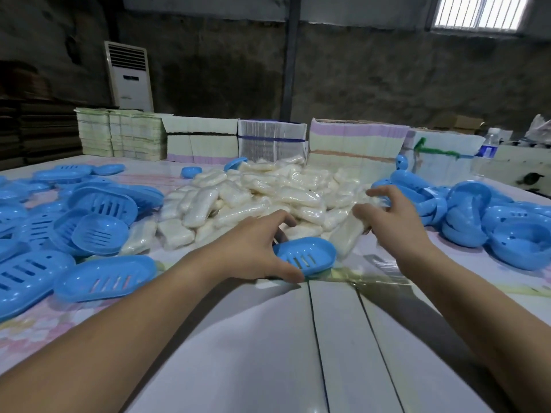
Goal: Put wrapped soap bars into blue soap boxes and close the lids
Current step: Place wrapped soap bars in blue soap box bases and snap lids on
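Observation:
My left hand [256, 248] grips a blue slotted soap box half [307, 256] at the table's middle, thumb on its near rim, fingers over its far rim. My right hand [387, 222] holds a wrapped white soap bar [347, 234] by its upper end, and the bar slants down toward the box half. Its index finger reaches out toward the blue pieces on the right. Behind both hands lies a big heap of wrapped soap bars [268, 195].
Slotted blue box halves [98, 216] pile up on the left, and domed blue lids [483, 225] on the right. Stacks of flat cartons [354, 147] line the table's far edge. A water bottle [489, 146] stands at the far right.

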The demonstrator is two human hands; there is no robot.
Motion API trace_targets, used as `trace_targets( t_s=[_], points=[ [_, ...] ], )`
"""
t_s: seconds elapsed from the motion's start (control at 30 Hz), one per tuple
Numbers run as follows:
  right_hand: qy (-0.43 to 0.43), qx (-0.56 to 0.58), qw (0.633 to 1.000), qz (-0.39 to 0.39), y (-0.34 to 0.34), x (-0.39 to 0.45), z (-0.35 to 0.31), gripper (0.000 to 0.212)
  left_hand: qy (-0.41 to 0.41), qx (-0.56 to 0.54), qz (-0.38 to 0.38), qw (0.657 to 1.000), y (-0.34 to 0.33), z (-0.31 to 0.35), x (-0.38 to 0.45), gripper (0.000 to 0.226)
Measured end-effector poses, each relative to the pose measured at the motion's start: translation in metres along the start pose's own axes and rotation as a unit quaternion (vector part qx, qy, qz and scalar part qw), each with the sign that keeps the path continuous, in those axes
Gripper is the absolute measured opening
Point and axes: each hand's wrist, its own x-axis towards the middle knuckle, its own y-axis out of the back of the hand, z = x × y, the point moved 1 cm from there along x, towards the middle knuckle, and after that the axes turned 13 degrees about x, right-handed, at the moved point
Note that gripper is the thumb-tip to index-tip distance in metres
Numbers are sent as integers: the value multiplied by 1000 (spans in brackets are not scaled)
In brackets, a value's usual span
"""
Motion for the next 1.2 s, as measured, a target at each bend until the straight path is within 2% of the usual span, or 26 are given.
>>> trace_targets(
  t_s=[0.13,0.3,0.53,0.77,0.87,1.0,1.17,1.2],
  points=[
    [53,-16,998,32,0,-2,-12,30,10,-12,18,1000,-4,0,2,77],
    [23,20,999,43,0,-4,-14,30,14,-20,26,999,-11,0,5,78],
    [-56,33,996,-64,-35,-24,-3,23,5,-31,40,999,-17,0,7,77],
    [-11,-38,993,-109,-44,-29,-6,17,3,-28,44,999,-17,0,7,74],
    [-8,-63,990,-126,-34,-24,-12,24,8,-45,34,998,-16,-1,6,73],
    [-51,-103,980,-163,-22,-20,-9,37,7,-45,28,999,-15,0,4,73],
    [-81,-115,969,-203,-19,-15,-2,18,13,-45,25,999,-14,-1,4,70],
    [-88,-114,967,-211,-18,-14,-1,21,12,-45,22,999,-14,-2,5,70]
  ],
)
